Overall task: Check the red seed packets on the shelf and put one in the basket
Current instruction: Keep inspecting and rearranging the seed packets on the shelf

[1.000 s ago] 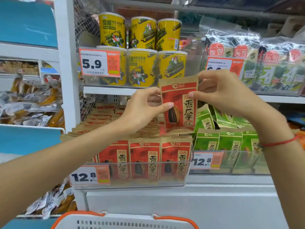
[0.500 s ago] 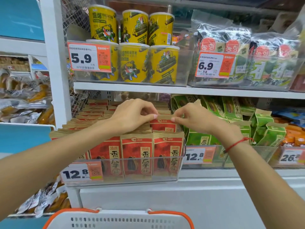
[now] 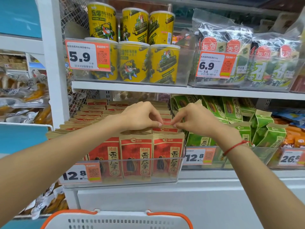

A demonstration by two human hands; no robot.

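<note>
**Red packets pinched in the bin**

Red packets point(image 3: 137, 156) stand in a clear bin point(image 3: 165, 179) on the shelf point(image 3: 181, 90). Both hands, left point(image 3: 140, 118) and right point(image 3: 194, 119), pinch one back-row packet top. Green packets point(image 3: 231, 109) crowd the right; a basket point(image 3: 115, 220) sits below.

A single wide-angle view looks out from the person's head, facing straight at the shelf point(image 3: 181, 90) from close range and tilted slightly downward. Both forearms reach in from the lower corners toward the frame's centre, and the basket point(image 3: 115, 220) rim cuts the bottom edge just below.
</note>
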